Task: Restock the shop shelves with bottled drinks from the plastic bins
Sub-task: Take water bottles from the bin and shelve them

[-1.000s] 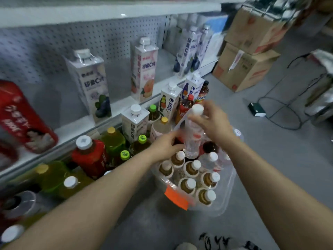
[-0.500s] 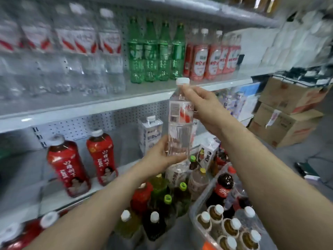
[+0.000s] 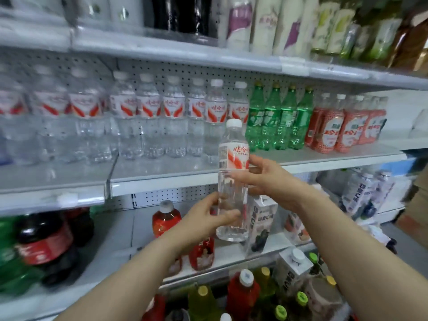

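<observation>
Clear plastic with a white cap and a red-and-white label, the water bottle stands upright in the air between both hands, its long axis vertical and its cap level with the bases of the stocked bottles behind it. The left hand grips the lower body from the left, thumb across the front, and the right hand holds the middle from the right, fingers curled round just under the label, so both hands are clamped on the one bottle. It hangs just in front of the middle shelf, whose front edge crosses behind it. The matching row of water bottles stands farther back and mostly to the left, with a bare strip of shelf before it. The placing move, as I judge it, is up and forward onto that strip, and the right hand, being higher on the bottle, looks better set to steady it there. Right of the water stand green soda bottles, then red-labelled bottles. The lower shelf carries a red drink bottle, a white carton and dark cola bottles. Lowest in view is a crowd of mixed bottles with yellow, green and white caps and another carton; whether a bin holds them I cannot tell.
</observation>
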The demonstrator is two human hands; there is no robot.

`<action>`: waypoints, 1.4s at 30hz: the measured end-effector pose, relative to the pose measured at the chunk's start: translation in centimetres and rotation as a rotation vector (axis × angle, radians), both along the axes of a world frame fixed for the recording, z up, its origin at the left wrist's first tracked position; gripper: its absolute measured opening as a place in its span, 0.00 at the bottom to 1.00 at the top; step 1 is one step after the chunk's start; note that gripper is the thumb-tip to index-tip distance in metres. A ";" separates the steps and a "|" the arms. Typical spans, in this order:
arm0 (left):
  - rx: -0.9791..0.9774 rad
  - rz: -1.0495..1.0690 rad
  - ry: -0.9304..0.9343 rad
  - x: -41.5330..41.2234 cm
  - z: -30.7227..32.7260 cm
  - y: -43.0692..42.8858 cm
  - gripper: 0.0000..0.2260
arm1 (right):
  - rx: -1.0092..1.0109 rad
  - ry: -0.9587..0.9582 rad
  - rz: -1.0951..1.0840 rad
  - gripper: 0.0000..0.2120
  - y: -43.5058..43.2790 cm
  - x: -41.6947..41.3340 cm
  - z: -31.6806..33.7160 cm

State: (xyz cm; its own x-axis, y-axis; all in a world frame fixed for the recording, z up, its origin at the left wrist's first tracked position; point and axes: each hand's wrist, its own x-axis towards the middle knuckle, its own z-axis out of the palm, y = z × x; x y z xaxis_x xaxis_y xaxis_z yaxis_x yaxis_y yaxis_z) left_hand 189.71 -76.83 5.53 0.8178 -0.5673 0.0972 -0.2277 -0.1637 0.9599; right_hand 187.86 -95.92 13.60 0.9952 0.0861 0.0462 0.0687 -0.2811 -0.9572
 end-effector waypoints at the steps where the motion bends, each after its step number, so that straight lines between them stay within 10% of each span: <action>1: -0.009 0.017 -0.011 0.3 0.4 0.9 0.33 | -0.029 0.000 0.025 0.20 0.9 0.4 0.2; 22: -0.115 0.495 -0.149 5.4 5.0 21.5 0.17 | -0.027 -0.165 0.168 0.26 24.0 10.8 4.9; 27: -0.105 0.591 -0.135 6.7 4.6 24.9 0.27 | 0.020 -0.190 0.178 0.19 28.0 12.4 4.3; 42: 0.006 0.539 -0.245 12.5 5.1 15.7 0.21 | -0.088 -0.280 -0.087 0.22 20.2 14.3 3.9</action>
